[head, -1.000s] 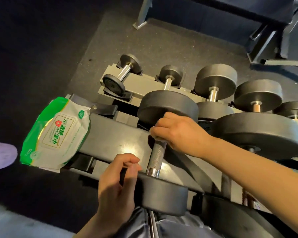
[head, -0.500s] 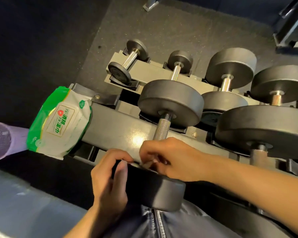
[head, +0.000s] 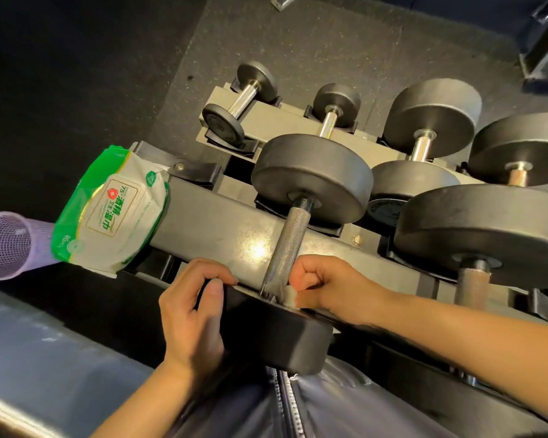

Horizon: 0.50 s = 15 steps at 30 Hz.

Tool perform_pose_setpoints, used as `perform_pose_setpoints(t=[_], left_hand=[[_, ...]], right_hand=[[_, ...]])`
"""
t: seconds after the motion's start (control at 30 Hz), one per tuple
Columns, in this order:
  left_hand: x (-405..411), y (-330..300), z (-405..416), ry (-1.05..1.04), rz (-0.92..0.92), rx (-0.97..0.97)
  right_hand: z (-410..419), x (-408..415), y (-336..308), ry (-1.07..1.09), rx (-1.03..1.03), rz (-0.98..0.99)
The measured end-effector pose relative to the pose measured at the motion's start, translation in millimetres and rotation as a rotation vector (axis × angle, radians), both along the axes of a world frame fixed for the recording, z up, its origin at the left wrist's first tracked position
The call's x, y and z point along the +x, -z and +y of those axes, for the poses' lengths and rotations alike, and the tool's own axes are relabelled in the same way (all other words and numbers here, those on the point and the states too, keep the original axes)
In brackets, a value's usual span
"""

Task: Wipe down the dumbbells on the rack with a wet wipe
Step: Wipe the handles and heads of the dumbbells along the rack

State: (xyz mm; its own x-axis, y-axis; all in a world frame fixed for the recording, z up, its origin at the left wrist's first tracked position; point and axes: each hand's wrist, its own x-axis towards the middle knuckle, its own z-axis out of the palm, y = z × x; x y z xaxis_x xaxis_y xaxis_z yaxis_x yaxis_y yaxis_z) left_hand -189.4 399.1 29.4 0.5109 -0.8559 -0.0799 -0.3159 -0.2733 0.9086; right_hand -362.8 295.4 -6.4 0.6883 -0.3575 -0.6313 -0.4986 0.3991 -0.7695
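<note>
A: dumbbell heads [head: 312, 178] matte black, handle [head: 287, 245] silver with crosshatch knurl.
B: wipe pack [head: 109, 210] green and white, red badge on label. Wipe [head: 290, 295] white.
A: rack beam [head: 209, 222] dark grey. Mesh cup [head: 5, 245] lilac, dotted holes.

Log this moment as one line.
step: wiping handle base | right hand: holds wipe | left hand: grips near dumbbell head

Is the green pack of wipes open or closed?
Closed, as far as the view shows: the wipes pack lies on the rack's end with its label flap flat and no wipe sticking out.
</note>
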Motion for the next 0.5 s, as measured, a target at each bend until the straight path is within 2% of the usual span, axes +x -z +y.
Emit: perform_pose_setpoints(t=[0.1,0.2,0.27,0.37,0.5], left_hand=[[0.2,0.4,0.4,0.005,-0.03,-0.012],[-0.5,-0.4,0.6,-0.011,-0.029,-0.012],[-1.7,-1.4,0.1,-0.024,-0.033,-0.018],[-2.7,-1.9,1.1,-0.015,-0.055,-0.017],[-1.4,-3.1,1.3,-0.004,-0.064,-0.009]], right_hand=[[0.6,1.3,0.7,0.045,0.006,0.05],[-0.6,-0.1,-12.1,0.005,-0.095,0.019],[-4.5,5.0,-27.7,-0.082,-0.262,-0.026],[-10.4,23.7,-45.7,-0.273,-0.631,-0.011],[-14.5,65.1,-54.0,-0.449,-0.769,0.181]])
